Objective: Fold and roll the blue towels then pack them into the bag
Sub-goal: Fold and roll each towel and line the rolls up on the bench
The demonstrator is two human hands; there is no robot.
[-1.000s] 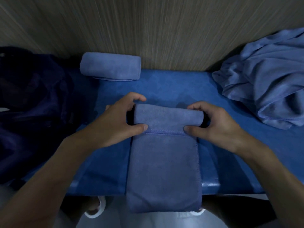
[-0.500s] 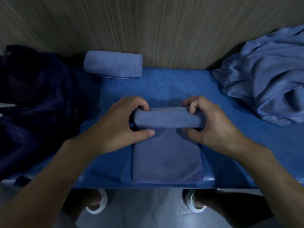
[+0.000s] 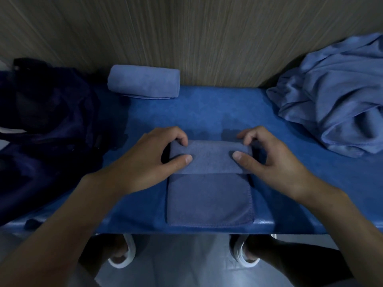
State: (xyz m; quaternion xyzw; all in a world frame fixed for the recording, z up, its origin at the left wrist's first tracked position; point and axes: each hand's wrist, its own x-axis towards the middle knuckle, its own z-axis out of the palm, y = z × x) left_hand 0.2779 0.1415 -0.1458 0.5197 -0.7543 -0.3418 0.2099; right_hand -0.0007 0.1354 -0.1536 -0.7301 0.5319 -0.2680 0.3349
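Bag (image 3: pixel 51 121) contents unseen | left hand (image 3: pixel 149 160), right hand (image 3: pixel 273 162): fingers (image 3: pixel 182 160) pinch towel (image 3: pixel 209 156)

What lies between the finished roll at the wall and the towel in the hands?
Between roll and towel: only bare blue bench, head view.

Both bare forearms come in low, kinda mirrored: left hand (image 3: pixel 152 162) and right hand (image 3: pixel 269 162) each have fingers (image 3: pixel 182 139) curled over the half-rolled blue terry towel (image 3: pixel 209 158), thumbs pressed on top.
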